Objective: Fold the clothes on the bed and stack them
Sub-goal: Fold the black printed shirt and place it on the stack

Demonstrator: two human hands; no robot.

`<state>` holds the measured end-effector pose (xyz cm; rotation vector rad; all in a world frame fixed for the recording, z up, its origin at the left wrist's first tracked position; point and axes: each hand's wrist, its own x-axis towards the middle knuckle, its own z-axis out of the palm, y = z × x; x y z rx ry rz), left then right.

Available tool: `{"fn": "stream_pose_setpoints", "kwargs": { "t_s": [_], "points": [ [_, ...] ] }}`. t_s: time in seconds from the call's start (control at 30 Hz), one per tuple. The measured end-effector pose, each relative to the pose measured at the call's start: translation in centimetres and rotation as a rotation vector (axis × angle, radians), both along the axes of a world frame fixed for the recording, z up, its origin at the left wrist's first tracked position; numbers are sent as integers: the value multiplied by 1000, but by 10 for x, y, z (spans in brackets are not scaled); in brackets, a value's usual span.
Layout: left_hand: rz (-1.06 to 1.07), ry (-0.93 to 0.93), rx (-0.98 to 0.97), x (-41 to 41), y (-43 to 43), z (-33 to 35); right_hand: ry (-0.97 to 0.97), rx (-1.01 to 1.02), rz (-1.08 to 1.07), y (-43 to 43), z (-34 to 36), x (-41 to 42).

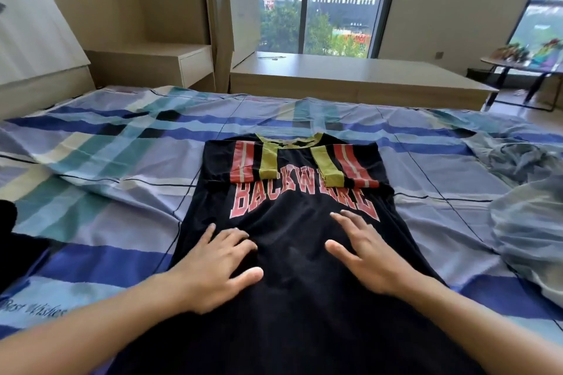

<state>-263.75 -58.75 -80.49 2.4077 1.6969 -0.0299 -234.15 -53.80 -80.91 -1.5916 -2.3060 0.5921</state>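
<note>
A black cotton jersey shirt with red block lettering and red, white and olive-yellow striped sleeves [292, 240] lies flat in the middle of the bed with the blue, teal and cream plaid sheet [128, 161], its olive collar pointing toward the far edge and its hem running off the bottom of the view. Both short sleeves are folded inward over the chest — their striped cuffs lie side by side just above the lettering and cover the tops of some letters. The left hand [219, 262] rests palm down on the left half of the shirt body, fingers spread and straight, thumb pointing inward. The right hand [365, 253] rests palm down on the right half, fingers apart and extended toward the lettering — neither hand pinches any fabric. A crumpled grey-blue garment [524, 201] lies bunched on the sheet at the right edge, well apart from the shirt. A dark black cloth [12, 240] shows at the left edge of the bed. Beyond the bed stand a low beige wooden platform [350, 76], a tall dark-framed window [320, 0] and a small round table [524, 65] at the far right.
</note>
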Motion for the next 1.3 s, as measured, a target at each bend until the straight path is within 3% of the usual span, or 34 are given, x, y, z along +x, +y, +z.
{"fn": "stream_pose_setpoints", "kwargs": {
  "t_s": [0.13,0.2,0.3,0.47,0.6,0.7,0.9,1.03,1.17,1.3],
  "points": [
    [140,-117,212,-8,95,3,156,109,-152,90,15,0],
    [271,-177,264,-17,145,2,148,126,-242,137,20,5],
    [371,-115,301,-30,208,4,38,126,-327,196,24,17],
    [386,-7,225,-37,297,7,-174,157,-316,264,24,24],
    [348,180,92,-24,348,-5,-297,126,-261,305,15,13],
    [351,183,-24,-20,379,5,-361,48,-238,329,3,4],
    [479,207,-29,-35,393,14,-320,-28,-279,343,10,3],
    [513,172,126,-32,373,8,-402,155,-245,327,6,-7],
    [402,128,386,-25,335,6,-293,262,-256,293,18,-6],
    [265,23,442,-32,263,43,-239,209,-199,227,63,7]
  ]
}}
